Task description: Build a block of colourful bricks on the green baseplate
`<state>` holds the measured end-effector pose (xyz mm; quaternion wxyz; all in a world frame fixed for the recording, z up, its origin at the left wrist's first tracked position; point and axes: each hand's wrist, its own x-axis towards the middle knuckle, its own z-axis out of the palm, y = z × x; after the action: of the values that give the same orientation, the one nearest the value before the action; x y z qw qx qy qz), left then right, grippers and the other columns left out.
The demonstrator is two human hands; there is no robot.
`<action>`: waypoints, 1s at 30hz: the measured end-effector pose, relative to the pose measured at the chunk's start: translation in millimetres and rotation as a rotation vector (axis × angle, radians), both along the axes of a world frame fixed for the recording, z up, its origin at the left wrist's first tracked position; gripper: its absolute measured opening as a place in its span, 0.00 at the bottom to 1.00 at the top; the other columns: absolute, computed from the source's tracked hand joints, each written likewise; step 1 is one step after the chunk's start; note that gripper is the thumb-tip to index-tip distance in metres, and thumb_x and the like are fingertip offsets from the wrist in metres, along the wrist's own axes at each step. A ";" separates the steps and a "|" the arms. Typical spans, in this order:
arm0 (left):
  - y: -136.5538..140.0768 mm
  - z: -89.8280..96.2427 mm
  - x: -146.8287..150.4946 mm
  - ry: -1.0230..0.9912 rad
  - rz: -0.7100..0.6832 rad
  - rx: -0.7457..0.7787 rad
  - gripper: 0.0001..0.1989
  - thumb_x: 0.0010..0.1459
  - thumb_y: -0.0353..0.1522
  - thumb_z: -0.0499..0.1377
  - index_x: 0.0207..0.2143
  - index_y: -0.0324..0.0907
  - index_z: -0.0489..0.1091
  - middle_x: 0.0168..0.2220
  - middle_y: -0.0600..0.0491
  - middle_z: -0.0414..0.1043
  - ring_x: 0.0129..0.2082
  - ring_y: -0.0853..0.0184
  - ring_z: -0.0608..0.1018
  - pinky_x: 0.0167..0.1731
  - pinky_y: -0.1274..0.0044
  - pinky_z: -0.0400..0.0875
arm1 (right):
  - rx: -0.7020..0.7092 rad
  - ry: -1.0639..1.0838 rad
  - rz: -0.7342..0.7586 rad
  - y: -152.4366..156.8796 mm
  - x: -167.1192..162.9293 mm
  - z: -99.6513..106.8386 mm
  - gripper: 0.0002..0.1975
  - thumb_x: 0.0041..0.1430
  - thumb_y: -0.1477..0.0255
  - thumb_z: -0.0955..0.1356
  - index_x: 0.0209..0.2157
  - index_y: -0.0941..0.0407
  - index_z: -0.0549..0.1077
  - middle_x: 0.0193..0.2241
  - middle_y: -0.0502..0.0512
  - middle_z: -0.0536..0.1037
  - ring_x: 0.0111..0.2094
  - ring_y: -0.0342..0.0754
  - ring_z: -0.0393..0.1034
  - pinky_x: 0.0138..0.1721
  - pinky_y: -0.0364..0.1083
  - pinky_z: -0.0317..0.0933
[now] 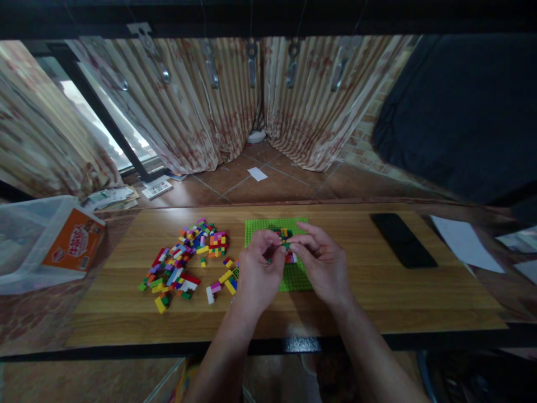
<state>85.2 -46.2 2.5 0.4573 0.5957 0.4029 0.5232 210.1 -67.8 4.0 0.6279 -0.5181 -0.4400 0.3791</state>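
Note:
Over a bright green studded baseplate, my left hand and my right hand meet with their fingertips almost touching. Between their thumbs and fingers they pinch a small green toy brick. Just behind and beneath the fingertips is a cluster of joined bricks in several colours, partly covered by both hands. It cannot be seen clearly whether the pinched brick touches that cluster. Beside my left wrist lie loose bricks in yellow, pink, white and blue, some hidden by the hand.
A large heap of mixed bricks spreads over the left of the wooden table. At the right lies a black phone, with white paper beyond it. A clear plastic bin with an orange label stands at the far left.

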 end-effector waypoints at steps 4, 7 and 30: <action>-1.0 0.3 0.5 -0.012 0.004 -0.031 0.06 0.55 0.27 0.60 0.36 0.42 0.66 0.32 0.54 0.71 0.32 0.70 0.76 0.34 0.78 0.71 | -0.002 -0.010 0.003 -0.8 -1.2 -2.2 0.17 0.54 0.70 0.72 0.47 0.52 0.74 0.32 0.48 0.82 0.35 0.47 0.76 0.41 0.48 0.69; -1.7 0.8 1.0 -0.025 0.015 -0.038 0.06 0.54 0.27 0.60 0.36 0.42 0.66 0.32 0.55 0.71 0.31 0.71 0.75 0.33 0.79 0.71 | 0.002 -0.054 0.001 -1.8 -2.3 -5.2 0.17 0.56 0.70 0.71 0.48 0.51 0.73 0.33 0.49 0.82 0.36 0.47 0.77 0.43 0.49 0.69; 9.3 9.5 -9.7 -0.172 0.135 -0.199 0.08 0.52 0.33 0.64 0.34 0.39 0.72 0.31 0.54 0.75 0.29 0.71 0.75 0.32 0.78 0.71 | -0.069 -0.097 -0.173 7.1 29.8 -13.3 0.06 0.51 0.67 0.72 0.31 0.53 0.80 0.29 0.50 0.81 0.32 0.47 0.73 0.39 0.48 0.65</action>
<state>75.6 -36.8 11.9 0.5106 0.4718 0.4512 0.5596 239.9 -60.7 -9.3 0.6179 -0.5933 -0.4101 0.3129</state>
